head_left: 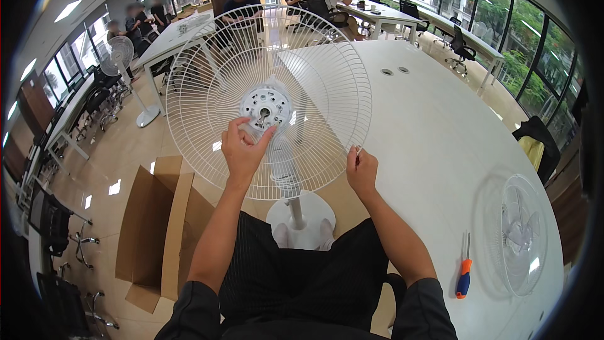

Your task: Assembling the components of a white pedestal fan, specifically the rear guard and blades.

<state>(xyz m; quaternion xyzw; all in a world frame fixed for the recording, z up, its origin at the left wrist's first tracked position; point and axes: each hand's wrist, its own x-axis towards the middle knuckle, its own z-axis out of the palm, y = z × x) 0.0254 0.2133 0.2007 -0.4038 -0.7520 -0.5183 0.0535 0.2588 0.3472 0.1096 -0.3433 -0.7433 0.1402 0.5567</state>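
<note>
A large round white wire fan grille [189, 107] stands in front of me, with a white hub plate [277, 97] at its middle. A pole rises behind it from a round white base [321, 214] between my feet. My left hand [240, 154] reaches up to the plate's lower edge, thumb and fingers spread apart, tips at or very near it; nothing shows between them. My right hand [363, 171] has its thumb and fingers closed on the grille's lower right rim, beside the table's edge.
On the white table [428, 132] at my right lie a screwdriver [464, 277] with an orange and blue handle and another wire grille [503, 239] with clear fan blades [521, 234]. An open cardboard box [173, 233] stands left. Another fan [118, 56], chairs and people are farther off.
</note>
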